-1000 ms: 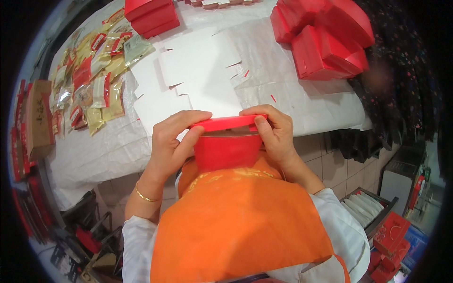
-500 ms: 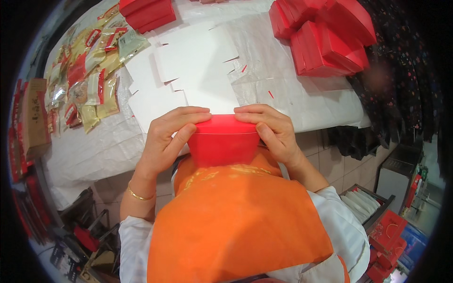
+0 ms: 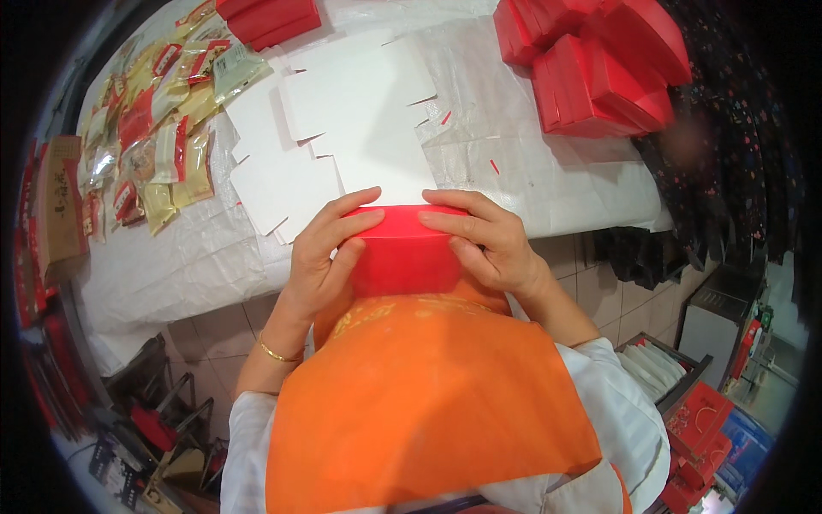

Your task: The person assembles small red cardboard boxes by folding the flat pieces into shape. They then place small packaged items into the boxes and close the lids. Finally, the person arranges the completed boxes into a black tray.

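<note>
A red cardboard box (image 3: 404,264) is held between my two hands, close against the orange apron (image 3: 428,377) and at the table's near edge. My left hand (image 3: 330,244) grips its left end, fingers over the top edge and thumb on the side facing me. At the right end, my right hand (image 3: 484,240) has fingers laid on the top and the thumb pressed below them. The box's underside and far side are hidden. Just beyond it lie flat white cardboard blanks (image 3: 368,111), overlapping, with slits along their edges.
Several clear packets (image 3: 154,128) of food lie piled on the left of the white-covered table (image 3: 197,265). Red boxes (image 3: 591,77) are heaped at the back right, with more red boxes (image 3: 272,24) at the far left. A brown carton (image 3: 62,210) stands by the left edge.
My left hand has shifted inward and right, its fingers now spread more over the box. The right fingers have slid onto the box's top. The line below the top edge no longer shows clearly.
</note>
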A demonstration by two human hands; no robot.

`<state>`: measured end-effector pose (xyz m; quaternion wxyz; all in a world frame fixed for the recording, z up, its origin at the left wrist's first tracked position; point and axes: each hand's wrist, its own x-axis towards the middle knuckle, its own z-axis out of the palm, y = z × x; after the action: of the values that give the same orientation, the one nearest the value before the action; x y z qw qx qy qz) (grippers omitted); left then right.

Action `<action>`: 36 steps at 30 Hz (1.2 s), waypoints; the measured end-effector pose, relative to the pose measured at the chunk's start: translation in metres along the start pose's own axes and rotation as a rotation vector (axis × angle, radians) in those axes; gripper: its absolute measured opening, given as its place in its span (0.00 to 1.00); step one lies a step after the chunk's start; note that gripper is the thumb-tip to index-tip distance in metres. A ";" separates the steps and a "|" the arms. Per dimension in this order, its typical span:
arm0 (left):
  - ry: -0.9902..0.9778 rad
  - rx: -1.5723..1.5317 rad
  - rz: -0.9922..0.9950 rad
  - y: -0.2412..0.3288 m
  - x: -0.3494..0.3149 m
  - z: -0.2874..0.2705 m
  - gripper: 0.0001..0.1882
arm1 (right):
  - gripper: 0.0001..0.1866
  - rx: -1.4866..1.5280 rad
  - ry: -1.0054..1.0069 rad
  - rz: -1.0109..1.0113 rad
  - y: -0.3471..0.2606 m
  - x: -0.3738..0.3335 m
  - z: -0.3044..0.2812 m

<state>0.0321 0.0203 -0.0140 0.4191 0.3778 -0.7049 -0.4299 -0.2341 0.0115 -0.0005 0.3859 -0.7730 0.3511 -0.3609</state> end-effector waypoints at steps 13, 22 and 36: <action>0.463 -0.314 -0.316 -0.015 0.021 0.051 0.10 | 0.43 0.227 0.160 0.351 0.020 -0.028 0.048; 0.266 -0.326 0.198 0.063 0.127 0.053 0.38 | 0.37 0.081 0.644 0.184 -0.010 0.040 -0.121; 0.421 -0.187 -0.240 -0.018 0.040 0.029 0.23 | 0.22 -0.786 0.912 0.226 0.044 0.106 -0.359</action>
<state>-0.0061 -0.0131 -0.0278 0.5358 0.4993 -0.5095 -0.4517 -0.4910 -0.2191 0.1509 -0.0812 -0.5832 0.6676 -0.4557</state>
